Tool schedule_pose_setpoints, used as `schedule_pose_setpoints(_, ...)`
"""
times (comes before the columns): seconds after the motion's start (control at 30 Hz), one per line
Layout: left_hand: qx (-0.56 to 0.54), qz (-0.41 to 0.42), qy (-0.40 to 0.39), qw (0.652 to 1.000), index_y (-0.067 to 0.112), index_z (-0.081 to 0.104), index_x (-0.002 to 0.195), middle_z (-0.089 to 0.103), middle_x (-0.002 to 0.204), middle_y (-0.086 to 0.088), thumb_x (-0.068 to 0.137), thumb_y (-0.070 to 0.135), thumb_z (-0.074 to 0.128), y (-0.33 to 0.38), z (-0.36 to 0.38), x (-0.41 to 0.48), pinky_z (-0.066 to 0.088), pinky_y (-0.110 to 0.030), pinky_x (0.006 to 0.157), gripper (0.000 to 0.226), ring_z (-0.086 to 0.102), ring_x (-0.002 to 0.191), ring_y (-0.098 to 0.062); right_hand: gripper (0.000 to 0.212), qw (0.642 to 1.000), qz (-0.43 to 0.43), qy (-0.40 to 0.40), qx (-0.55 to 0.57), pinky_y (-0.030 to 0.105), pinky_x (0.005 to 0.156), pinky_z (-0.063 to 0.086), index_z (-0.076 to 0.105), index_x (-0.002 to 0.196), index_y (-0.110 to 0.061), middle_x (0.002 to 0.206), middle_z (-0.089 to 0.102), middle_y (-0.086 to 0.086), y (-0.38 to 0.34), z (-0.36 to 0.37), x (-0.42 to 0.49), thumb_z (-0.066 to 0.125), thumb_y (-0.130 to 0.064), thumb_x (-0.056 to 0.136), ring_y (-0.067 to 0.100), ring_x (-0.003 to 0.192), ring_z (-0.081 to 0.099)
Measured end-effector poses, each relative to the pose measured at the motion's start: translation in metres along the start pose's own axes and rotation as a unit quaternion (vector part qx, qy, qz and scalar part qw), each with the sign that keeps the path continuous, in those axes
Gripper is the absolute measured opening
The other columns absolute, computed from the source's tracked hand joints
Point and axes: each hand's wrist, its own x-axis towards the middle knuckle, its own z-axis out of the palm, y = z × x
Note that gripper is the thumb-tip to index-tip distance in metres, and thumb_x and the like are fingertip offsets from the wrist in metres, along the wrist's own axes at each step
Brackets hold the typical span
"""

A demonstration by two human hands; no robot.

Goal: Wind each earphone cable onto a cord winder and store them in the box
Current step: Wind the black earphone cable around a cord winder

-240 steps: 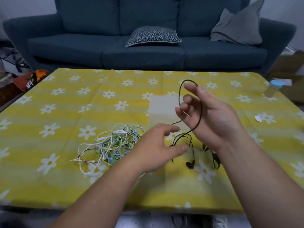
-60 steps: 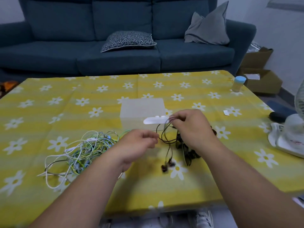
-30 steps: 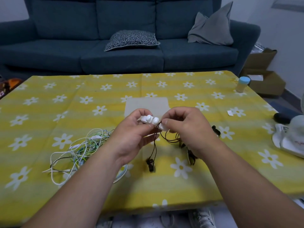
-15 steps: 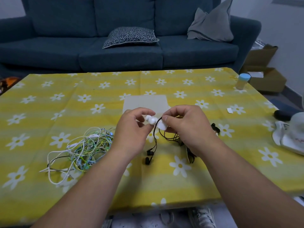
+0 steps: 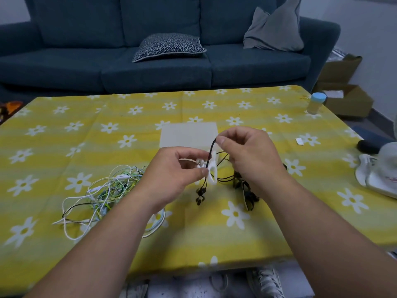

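Pinches the white cord winder (image 5: 211,171) between thumb and fingers of the left hand (image 5: 171,173), up above the yellow flowered bench (image 5: 86,130). Pinches the black earphone cable (image 5: 211,150) at the fingertips of the right hand (image 5: 251,160), drawing it taut up from the winder. Lets the earbuds (image 5: 200,194) dangle below. Over to the left, on the bench, a tangle of white and green cables (image 5: 107,190); just behind the hands, the translucent box (image 5: 189,134).

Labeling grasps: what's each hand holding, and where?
Left hand pinches the white cord winder by its left side; right hand pinches the black earphone cable above it.
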Motion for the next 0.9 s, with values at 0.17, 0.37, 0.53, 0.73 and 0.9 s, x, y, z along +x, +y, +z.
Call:
schedule_pose_setpoints(0.17,0.052,-0.009,-0.087,0.995,0.025,0.079,0.095,0.060,0.067,0.007,0.082,0.003,0.074,0.000,0.000,-0.005,0.041,-0.030,0.070,0.026,0.052,0.067,-0.012,0.011,0.997,-0.035,0.065,0.028,0.022,0.047,0.031,0.070,0.083,-0.019,0.058,0.045,-0.008,-0.002,-0.006,0.004,0.065,-0.021,0.093,0.006,0.046,0.035)
schedule_pose_setpoints(0.37,0.081,-0.033,-0.127,0.988,0.028,0.080,0.091,0.070,0.075,-0.001,0.076,0.007,0.077,-0.002,0.001,-0.009,0.050,-0.031,0.073,0.025,0.060,0.071,-0.013,0.014,0.986,-0.038,0.143,0.081,0.025,0.049,0.034,0.070,0.083,-0.021,0.059,0.049,-0.010,-0.003,-0.020,0.010,0.063,-0.017,0.095,0.010,0.049,0.038)
schedule_pose_setpoints(0.53,0.057,-0.032,-0.125,0.990,0.030,0.079,0.091,0.075,0.099,-0.009,0.072,0.012,0.075,0.000,0.002,-0.010,0.051,-0.049,0.095,0.026,0.068,0.087,-0.019,0.015,0.983,-0.041,0.163,0.075,0.023,0.049,0.034,0.070,0.083,-0.021,0.058,0.049,-0.014,-0.001,-0.023,0.011,0.062,-0.017,0.095,0.009,0.052,0.039)
schedule_pose_setpoints(0.73,0.013,-0.066,-0.120,0.991,0.022,0.076,0.093,0.072,0.071,-0.013,0.082,0.000,0.067,-0.002,0.003,-0.010,0.051,-0.037,0.076,0.027,0.062,0.061,-0.025,0.018,0.974,0.002,0.217,0.070,0.025,0.053,0.036,0.067,0.077,-0.020,0.053,0.046,-0.016,0.003,-0.025,0.014,0.062,-0.019,0.094,0.006,0.051,0.040)
schedule_pose_setpoints(0.9,-0.013,-0.061,-0.116,0.991,0.015,0.073,0.097,0.067,0.065,-0.013,0.087,-0.008,0.056,0.003,0.003,-0.011,0.050,-0.028,0.064,0.030,0.057,0.058,-0.023,0.020,0.967,0.046,0.241,0.062,0.027,0.055,0.038,0.066,0.075,-0.019,0.053,0.046,-0.012,0.009,-0.028,0.016,0.061,-0.019,0.095,0.009,0.050,0.040)
